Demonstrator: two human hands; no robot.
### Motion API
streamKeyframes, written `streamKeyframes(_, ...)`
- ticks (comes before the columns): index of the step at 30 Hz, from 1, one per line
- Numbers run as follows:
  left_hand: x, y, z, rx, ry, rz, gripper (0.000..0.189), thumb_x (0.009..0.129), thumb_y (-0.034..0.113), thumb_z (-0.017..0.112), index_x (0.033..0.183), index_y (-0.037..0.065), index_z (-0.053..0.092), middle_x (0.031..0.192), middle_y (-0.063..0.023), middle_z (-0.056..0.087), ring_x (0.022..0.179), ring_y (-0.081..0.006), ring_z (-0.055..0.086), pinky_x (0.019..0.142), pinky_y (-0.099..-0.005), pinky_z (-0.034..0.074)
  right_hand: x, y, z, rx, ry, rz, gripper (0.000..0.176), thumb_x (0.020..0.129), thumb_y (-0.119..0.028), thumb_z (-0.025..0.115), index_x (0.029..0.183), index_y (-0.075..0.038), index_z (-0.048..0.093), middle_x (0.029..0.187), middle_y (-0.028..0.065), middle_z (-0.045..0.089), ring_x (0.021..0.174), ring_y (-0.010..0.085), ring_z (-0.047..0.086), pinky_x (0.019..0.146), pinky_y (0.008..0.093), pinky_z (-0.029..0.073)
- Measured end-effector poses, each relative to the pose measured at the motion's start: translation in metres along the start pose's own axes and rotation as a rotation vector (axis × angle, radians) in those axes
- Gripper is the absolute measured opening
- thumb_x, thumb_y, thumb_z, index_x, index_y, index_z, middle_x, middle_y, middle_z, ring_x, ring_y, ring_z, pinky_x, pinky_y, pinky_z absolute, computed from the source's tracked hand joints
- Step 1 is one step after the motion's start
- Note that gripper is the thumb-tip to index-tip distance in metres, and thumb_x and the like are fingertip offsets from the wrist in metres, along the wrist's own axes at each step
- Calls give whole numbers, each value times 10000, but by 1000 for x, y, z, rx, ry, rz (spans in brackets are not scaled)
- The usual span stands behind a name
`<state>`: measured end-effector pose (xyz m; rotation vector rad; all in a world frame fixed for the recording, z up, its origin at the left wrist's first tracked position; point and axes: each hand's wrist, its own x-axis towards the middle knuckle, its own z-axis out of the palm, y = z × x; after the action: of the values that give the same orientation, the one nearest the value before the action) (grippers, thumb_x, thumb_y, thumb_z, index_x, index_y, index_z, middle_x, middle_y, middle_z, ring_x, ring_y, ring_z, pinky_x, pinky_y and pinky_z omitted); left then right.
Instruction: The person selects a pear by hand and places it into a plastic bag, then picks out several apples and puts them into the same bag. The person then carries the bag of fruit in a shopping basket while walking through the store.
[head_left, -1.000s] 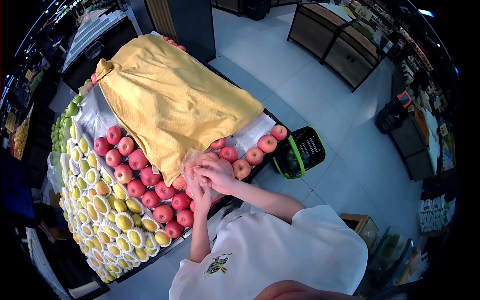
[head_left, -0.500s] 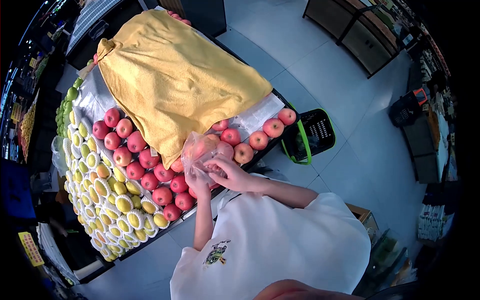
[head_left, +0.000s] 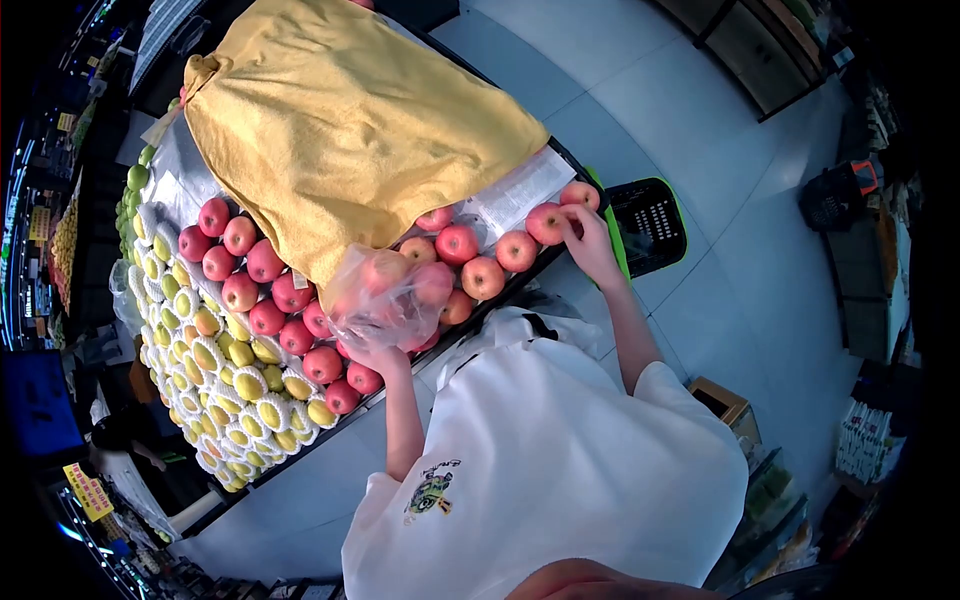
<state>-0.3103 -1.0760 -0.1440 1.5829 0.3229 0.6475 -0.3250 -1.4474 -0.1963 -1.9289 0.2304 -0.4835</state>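
Observation:
My left hand (head_left: 374,352) is closed on a clear plastic bag (head_left: 390,312) at the front of the fruit stand. Red apples show through the thin film, and the bag hides part of the fingers. Farther right, my right hand (head_left: 592,246) has its fingers curled onto the side of a red apple (head_left: 544,223) near the stand's edge. Another apple (head_left: 580,196) lies just beyond it, and a third apple (head_left: 516,251) sits to its left. A yellow cloth (head_left: 350,130) covers the middle of the display, with rows of apples along its lower side.
Yellow-green fruit in white foam nets (head_left: 215,385) fills the stand's left side. A black shopping basket (head_left: 655,225) with a green handle stands on the floor beyond the right edge. A wooden box (head_left: 722,405) is at my right, and another dark basket (head_left: 832,205) stands farther off.
My right hand has left the bag and moved right to an apple near the stand's edge. The bag stays in my left hand and now looks more spread out.

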Motion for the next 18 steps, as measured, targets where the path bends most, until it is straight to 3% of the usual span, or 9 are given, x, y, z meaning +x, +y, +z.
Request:
streamKeyframes(3,8,-32,-19,27,-79,-44,312,1063,229,579,1237,-29,552,1087,-47,603,946,-150,575,818,-294,510,21,34,-25,-169,135,12,148,929,-32,667,1073,5,656,948,138,668,807,250,682,706,356,552)
streamKeyframes(7,4,-22,-10,82,-112,6,302,1055,208,586,1236,-32,554,1104,-53,611,974,-160,586,843,-307,514,41,22,-20,-81,150,13,140,927,-20,655,1066,-14,665,938,120,658,785,228,664,692,337,543)
streamKeyframes(10,1,-25,-6,96,-153,32,299,1036,215,614,1196,-33,564,1120,-66,623,1000,-163,596,872,-309,508,51,3,10,-102,42,-62,160,923,-23,660,1083,-20,662,961,105,661,779,223,655,690,322,532)
streamKeyframes(12,-2,-21,-8,88,-205,-1,392,1033,262,629,1277,-32,540,1185,-70,614,1066,-175,594,926,-318,494,50,-18,40,3,-56,-75,190,904,-27,666,1094,-41,666,992,110,649,856,245,649,704,340,535)
streamKeyframes(13,-3,-20,-11,73,-265,-32,489,1030,309,644,1358,-31,516,1250,-73,606,1132,-187,592,980,-327,481,48,-28,53,-28,-118,-118,212,910,-30,673,1121,-47,676,1008,93,653,868,202,646,729,303,526)
streamKeyframes(14,-3,-26,-15,69,-271,-25,499,1033,304,640,1379,-31,509,1257,-68,603,1140,-185,593,989,-328,478,45,-26,73,-43,-169,-172,220,923,-88,686,1137,-39,670,1046,112,658,924,257,658,807,350,543)
streamKeyframes(15,-4,-25,-15,72,-264,-24,499,1033,304,640,1379,-31,509,1257,-68,603,1140,-185,593,989,-328,478,42,-28,90,-39,-176,-174,220,923,-88,686,1137,-39,670,1046,112,658,924,257,658,807,350,543)
streamKeyframes(17,-8,-22,-12,26,-212,39,517,1033,296,642,1408,-28,497,1226,-54,603,1100,-160,591,961,-307,485,37,-33,118,-86,-276,-237,339,917,-235,710,1166,-18,635,1101,174,668,1116,360,627,959,443,514)
streamKeyframes(18,-9,-21,-12,27,-206,40,517,1033,296,642,1408,-28,497,1226,-54,603,1100,-160,591,961,-307,485,37,-33,130,-84,-281,-241,339,917,-235,710,1166,-18,635,1101,174,668,1116,360,627,959,443,514)
